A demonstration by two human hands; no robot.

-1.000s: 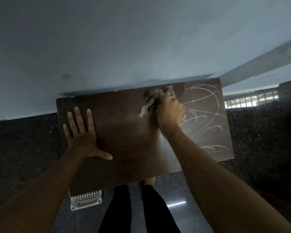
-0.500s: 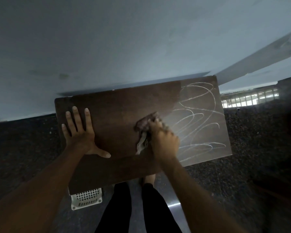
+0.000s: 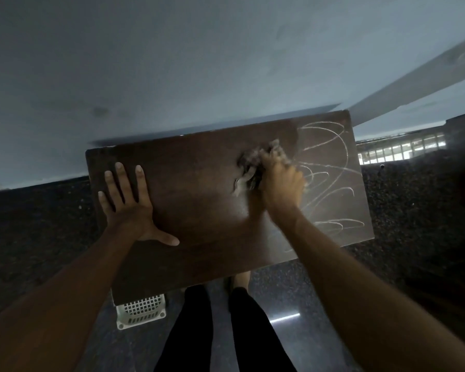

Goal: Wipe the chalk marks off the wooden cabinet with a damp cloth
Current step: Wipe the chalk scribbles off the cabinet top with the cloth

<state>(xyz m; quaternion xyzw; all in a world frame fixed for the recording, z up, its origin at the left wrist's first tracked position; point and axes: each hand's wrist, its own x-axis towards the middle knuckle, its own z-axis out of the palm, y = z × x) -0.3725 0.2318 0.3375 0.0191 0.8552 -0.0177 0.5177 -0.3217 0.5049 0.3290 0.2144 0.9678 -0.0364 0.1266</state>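
black trouser legs (image 3: 255, 331) at the bottom centre, a white basket (image 3: 141, 311) beside them. mid-frame on the wooden cabinet (image 3: 199, 189), the left hand (image 3: 130, 210) lies flat, fingers spread wide; the right hand (image 3: 281, 181) clutches the cloth (image 3: 249, 170) against the chalk marks (image 3: 330, 173), right of centre.

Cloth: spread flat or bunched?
Bunched. The cloth sits wadded under the right hand, a crumpled end sticking out leftward.

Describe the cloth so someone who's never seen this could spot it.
Find the dark wooden cabinet top against the pale wall. Right of its middle, the right hand grips a crumpled grey cloth. It is the only soft, bunched thing, at the edge of the white chalk loops.
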